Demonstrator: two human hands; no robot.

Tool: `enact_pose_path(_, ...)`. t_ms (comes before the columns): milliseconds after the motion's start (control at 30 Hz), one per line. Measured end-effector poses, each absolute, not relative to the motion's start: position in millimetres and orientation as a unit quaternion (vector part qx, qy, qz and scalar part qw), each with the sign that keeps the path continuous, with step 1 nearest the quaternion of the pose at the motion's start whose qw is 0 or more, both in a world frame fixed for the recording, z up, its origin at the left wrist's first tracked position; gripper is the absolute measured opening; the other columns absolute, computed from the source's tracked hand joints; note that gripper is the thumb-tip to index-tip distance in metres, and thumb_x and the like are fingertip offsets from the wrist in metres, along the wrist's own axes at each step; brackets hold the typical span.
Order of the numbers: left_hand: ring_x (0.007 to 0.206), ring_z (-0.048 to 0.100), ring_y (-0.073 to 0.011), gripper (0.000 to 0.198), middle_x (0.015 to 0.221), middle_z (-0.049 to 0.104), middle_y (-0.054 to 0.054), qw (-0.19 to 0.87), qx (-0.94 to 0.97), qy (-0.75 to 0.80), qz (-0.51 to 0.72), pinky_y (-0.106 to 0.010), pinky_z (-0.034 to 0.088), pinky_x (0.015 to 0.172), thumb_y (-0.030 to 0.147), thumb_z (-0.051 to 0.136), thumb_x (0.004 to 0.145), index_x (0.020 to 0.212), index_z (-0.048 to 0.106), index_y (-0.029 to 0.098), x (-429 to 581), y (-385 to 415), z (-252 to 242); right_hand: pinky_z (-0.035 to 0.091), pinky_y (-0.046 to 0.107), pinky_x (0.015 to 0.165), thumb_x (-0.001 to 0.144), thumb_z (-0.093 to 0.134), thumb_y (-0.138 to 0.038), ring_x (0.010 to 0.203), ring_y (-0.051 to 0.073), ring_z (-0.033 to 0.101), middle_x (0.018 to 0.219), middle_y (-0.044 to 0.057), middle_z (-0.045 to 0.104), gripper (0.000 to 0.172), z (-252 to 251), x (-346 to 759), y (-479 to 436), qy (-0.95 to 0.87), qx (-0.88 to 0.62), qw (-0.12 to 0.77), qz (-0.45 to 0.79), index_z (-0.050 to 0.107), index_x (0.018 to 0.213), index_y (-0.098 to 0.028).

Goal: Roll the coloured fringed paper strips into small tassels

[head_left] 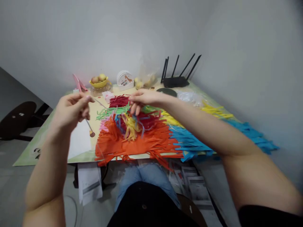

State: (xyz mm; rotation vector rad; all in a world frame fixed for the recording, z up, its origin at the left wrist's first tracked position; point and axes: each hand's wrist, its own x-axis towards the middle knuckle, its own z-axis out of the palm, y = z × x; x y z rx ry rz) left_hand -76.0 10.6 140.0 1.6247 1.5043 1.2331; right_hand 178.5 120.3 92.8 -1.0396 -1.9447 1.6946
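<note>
My left hand (pixel 71 108) is raised above the table's left part, its fingers closed round a thin stick or needle-like tool (pixel 89 125) that slants down toward the table. My right hand (pixel 144 99) reaches across the middle, fingers pinched on the top of a mixed bunch of yellow, blue and red paper strips (pixel 131 124) hanging below it. Under both lie piles of cut paper strips: orange (pixel 132 143), blue (pixel 189 142), red (pixel 119 101), green (pixel 110 111) and yellow (pixel 213 110).
A white sheet (pixel 80 140) lies at the left on the green table (pixel 30 151). At the back stand a yellow bowl of fruit (pixel 98 81), a round white box (pixel 124 79), a clear bag (pixel 146 78) and a black router (pixel 176 81). Walls close in behind and right.
</note>
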Motion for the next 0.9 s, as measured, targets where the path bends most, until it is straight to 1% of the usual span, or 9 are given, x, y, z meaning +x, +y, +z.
enact_pose_path(133,0.051,0.059,-0.0143,0.024,0.061,0.067,-0.002,0.301,0.712,0.507,0.381,-0.027,0.046,0.051,0.039,0.058,0.089,0.082,0.069,0.019,-16.2,-8.8,98.2,0.049,0.018,0.048,0.103,0.034,-0.016,0.043,0.008,0.055,0.054,-0.002,0.06,0.03,76.9,122.3,83.9,-0.568,-0.233,0.218,0.758,0.043,0.075,-0.018)
enact_pose_path(233,0.067,0.066,-0.0167,0.024,0.074,0.074,-0.006,0.196,0.778,0.519,0.293,-0.028,0.049,0.066,0.03,0.055,0.091,0.08,0.071,0.016,1.2,-16.8,55.5,0.052,0.02,0.053,0.104,0.029,-0.016,0.046,0.008,0.057,0.061,-0.002,0.062,0.031,78.9,100.8,76.7,-0.525,-0.147,0.273,0.793,0.041,0.075,-0.018)
enact_pose_path(300,0.068,0.067,-0.0175,0.024,0.076,0.074,-0.007,0.126,0.803,0.547,0.201,-0.028,0.048,0.066,0.025,0.053,0.093,0.079,0.071,0.016,-0.3,-25.6,42.2,0.042,0.015,0.044,0.104,0.03,-0.016,0.039,0.005,0.045,0.061,-0.004,0.061,0.031,85.3,96.0,80.2,-0.545,-0.136,0.29,0.775,0.042,0.075,-0.017)
enact_pose_path(400,0.066,0.065,-0.0182,0.026,0.073,0.071,-0.006,0.035,0.803,0.575,0.155,-0.029,0.047,0.065,0.028,0.055,0.094,0.075,0.069,0.017,-16.2,-38.3,56.8,0.022,0.014,0.036,0.101,0.038,-0.012,0.034,0.003,0.028,0.048,-0.009,0.045,0.032,96.1,96.3,88.1,-0.657,-0.186,0.282,0.675,0.046,0.07,-0.015)
enact_pose_path(500,0.086,0.066,-0.0203,0.024,0.092,0.072,-0.008,-0.059,0.738,0.566,0.363,-0.033,0.051,0.082,0.039,0.063,0.09,0.099,0.067,0.017,-38.8,-26.6,86.9,0.027,0.015,0.042,0.098,0.046,-0.01,0.042,0.004,0.037,0.048,-0.007,0.045,0.034,108.8,99.3,90.5,-0.778,-0.186,0.227,0.555,0.05,0.064,-0.013)
enact_pose_path(600,0.094,0.065,-0.0214,0.045,0.099,0.07,-0.008,0.087,0.773,0.488,0.396,-0.033,0.052,0.086,0.045,0.071,0.08,0.113,0.064,0.015,-56.0,10.8,95.2,0.033,0.016,0.05,0.095,0.05,-0.009,0.05,0.004,0.043,0.054,-0.005,0.051,0.028,125.7,105.7,88.6,-0.85,-0.142,0.227,0.454,0.057,0.068,-0.011)
enact_pose_path(700,0.071,0.063,-0.0172,0.043,0.08,0.068,-0.004,0.249,0.76,0.515,0.308,-0.029,0.051,0.068,0.05,0.065,0.081,0.104,0.068,0.013,-67.1,37.0,86.9,0.039,0.015,0.056,0.09,0.057,-0.007,0.061,0.005,0.053,0.062,-0.002,0.061,0.017,140.1,124.1,88.8,-0.908,-0.137,0.217,0.33,0.064,0.074,-0.009)
enact_pose_path(767,0.057,0.056,-0.0132,0.042,0.067,0.063,0.0,0.249,0.726,0.587,0.258,-0.024,0.044,0.056,0.053,0.063,0.082,0.095,0.069,0.014,-79.9,36.1,87.1,0.041,0.013,0.059,0.086,0.06,-0.01,0.07,0.006,0.059,0.068,-0.001,0.067,0.013,145.9,149.4,91.6,-0.932,-0.182,0.188,0.251,0.069,0.078,-0.007)
enact_pose_path(900,0.051,0.044,-0.01,0.044,0.058,0.053,0.003,0.142,0.687,0.682,0.209,-0.021,0.033,0.047,0.06,0.061,0.082,0.082,0.068,0.017,-138.7,7.5,106.8,0.033,0.011,0.056,0.087,0.023,-0.03,0.069,-0.001,0.061,0.074,-0.003,0.068,0.06,159.9,243.0,103.9,-0.897,-0.407,0.092,0.147,0.073,0.092,0.002)
